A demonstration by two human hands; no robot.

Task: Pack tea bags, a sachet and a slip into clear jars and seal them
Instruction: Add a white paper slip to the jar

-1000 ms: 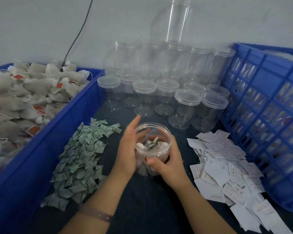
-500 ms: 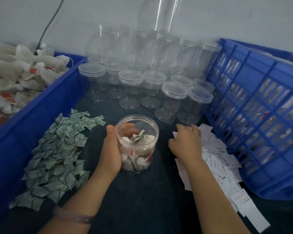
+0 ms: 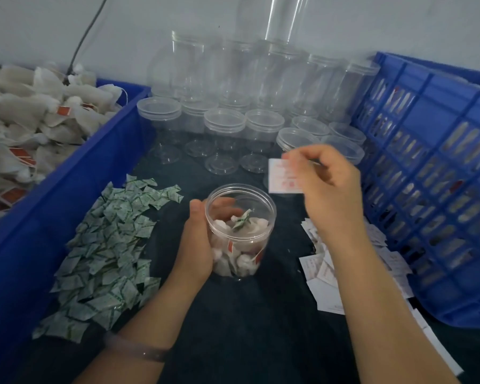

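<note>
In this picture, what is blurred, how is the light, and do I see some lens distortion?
Head view: the right hand and its pinched slip are motion-blurred; the left hand and the jar it holds are sharp; light is dim and soft, no hard glare; the back jars fan outward, probably wide-angle distortion.

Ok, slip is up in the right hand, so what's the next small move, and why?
Probably bring the right hand down and left to drop the slip into the open jar. The left hand holds the jar steady, tea bags and a sachet already lie inside, and no lid is on it.
</note>
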